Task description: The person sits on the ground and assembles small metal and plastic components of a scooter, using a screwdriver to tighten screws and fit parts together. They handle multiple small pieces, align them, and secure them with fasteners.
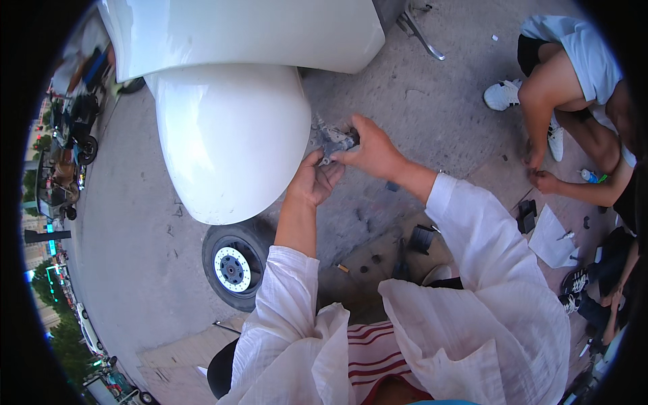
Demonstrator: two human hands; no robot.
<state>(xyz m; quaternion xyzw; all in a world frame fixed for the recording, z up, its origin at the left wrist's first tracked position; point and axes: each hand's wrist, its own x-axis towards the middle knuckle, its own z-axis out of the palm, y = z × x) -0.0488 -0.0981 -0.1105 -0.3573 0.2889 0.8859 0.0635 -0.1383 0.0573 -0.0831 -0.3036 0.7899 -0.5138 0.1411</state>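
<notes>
**Head view: two hands hold a small metal part beside a white scooter**

Head view shows both hands up near the middle of the picture. The right hand point(371, 150) has its fingers closed around a small grey metal part point(332, 140), which sits at about 12 o'clock from the picture's middle. The left hand point(314, 181) is just below it, at 7 o'clock from the part. Its palm faces up, its fingers are curled, and its fingertips touch the underside of the part. Both arms wear loose white sleeves point(472, 229).

Right beside the hands, at 9 o'clock, is the big white scooter body point(229, 135). Under it, at 7 o'clock from the hands, is a black wheel point(233, 266) with a shiny disc in its middle.

On the grey ground point(418, 101), at 5 o'clock from the hands, lie small dark bits point(422, 238). Farther out, at 3 o'clock, a white sheet point(550, 236) lies flat. Another person point(574, 74) squats at 2 o'clock, well apart from the hands, in white shoes.
</notes>
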